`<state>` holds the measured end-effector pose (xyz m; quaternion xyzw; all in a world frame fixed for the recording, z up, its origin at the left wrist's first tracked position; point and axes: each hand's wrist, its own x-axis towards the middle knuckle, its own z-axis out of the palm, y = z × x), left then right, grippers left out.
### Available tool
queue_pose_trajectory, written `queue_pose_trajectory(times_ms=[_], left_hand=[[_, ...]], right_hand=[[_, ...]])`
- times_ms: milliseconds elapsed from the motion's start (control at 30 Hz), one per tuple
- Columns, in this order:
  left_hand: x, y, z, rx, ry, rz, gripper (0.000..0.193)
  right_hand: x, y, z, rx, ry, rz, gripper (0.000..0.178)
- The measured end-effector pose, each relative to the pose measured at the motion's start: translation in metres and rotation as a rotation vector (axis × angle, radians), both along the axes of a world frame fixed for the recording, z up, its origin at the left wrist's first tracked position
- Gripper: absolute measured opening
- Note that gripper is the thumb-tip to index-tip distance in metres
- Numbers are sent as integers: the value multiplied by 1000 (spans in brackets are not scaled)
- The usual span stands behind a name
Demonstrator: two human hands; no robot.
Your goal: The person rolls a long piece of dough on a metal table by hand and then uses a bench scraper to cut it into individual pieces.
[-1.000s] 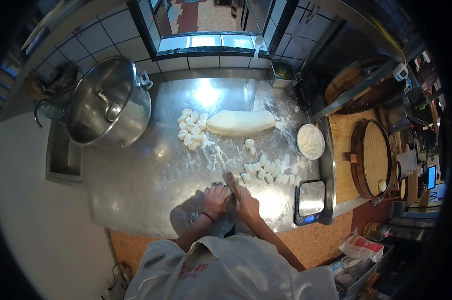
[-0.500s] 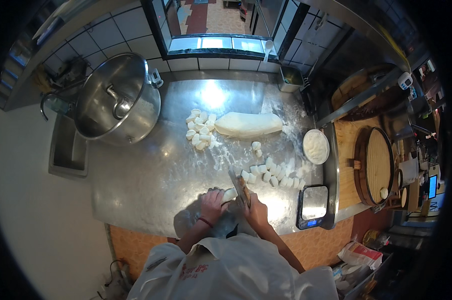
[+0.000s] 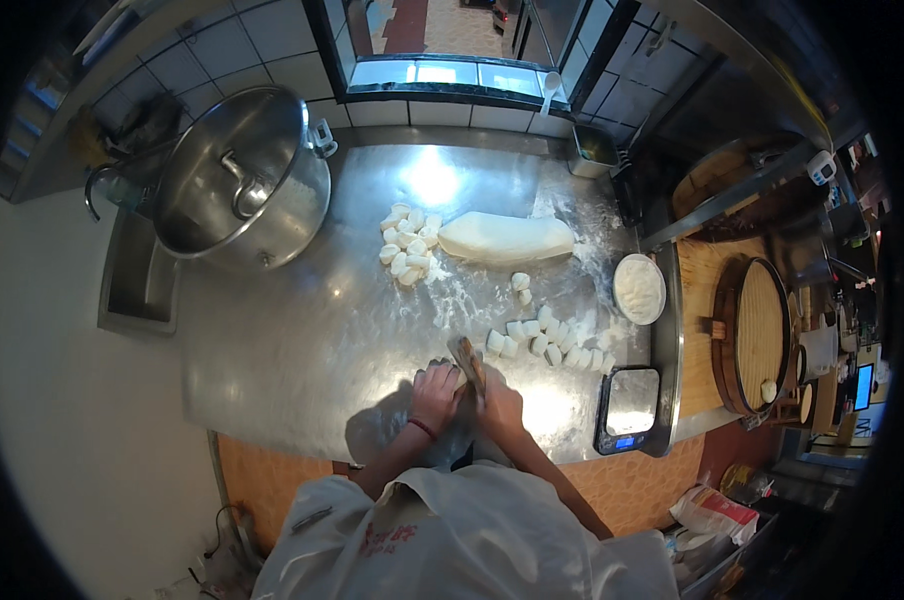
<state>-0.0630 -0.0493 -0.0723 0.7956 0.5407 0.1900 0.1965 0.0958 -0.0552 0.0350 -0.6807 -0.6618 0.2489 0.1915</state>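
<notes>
My right hand (image 3: 500, 408) grips a dough scraper (image 3: 469, 362) with a brown wooden grip, tilted close beside my left hand. My left hand (image 3: 435, 398) is curled over a short piece of dough on the steel table, mostly hidden by the fingers and the scraper. Ahead and to the right lie several cut dough pieces (image 3: 554, 350) in a loose group. Two more small pieces (image 3: 521, 288) sit farther off. A long, thick roll of dough (image 3: 507, 238) rests at the back, with a heap of cut pieces (image 3: 408, 245) at its left end.
Flour dusts the steel table (image 3: 272, 370). A big steel mixing bowl (image 3: 282, 225) with a dough hook stands at back left. On the right are a bowl of flour (image 3: 639, 289), a digital scale (image 3: 631, 405) and a round wooden steamer (image 3: 762, 330). A small metal container (image 3: 592, 152) stands in the far corner.
The scraper has tipped and shifted slightly left, and my right hand has come closer to my left. Less of the dough under my left hand shows. The whole view has shifted a little.
</notes>
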Motion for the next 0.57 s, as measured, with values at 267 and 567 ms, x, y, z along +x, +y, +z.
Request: queue_pose_trajectory(times_ms=[267,567], left_hand=[[-30,-20,61,128,-145,213,48],[-23,-31,54,-9,-234,239,53]], right_hand=[[6,5,3,50,55,13,30],[4,-14,42,-141,115,-18,31]])
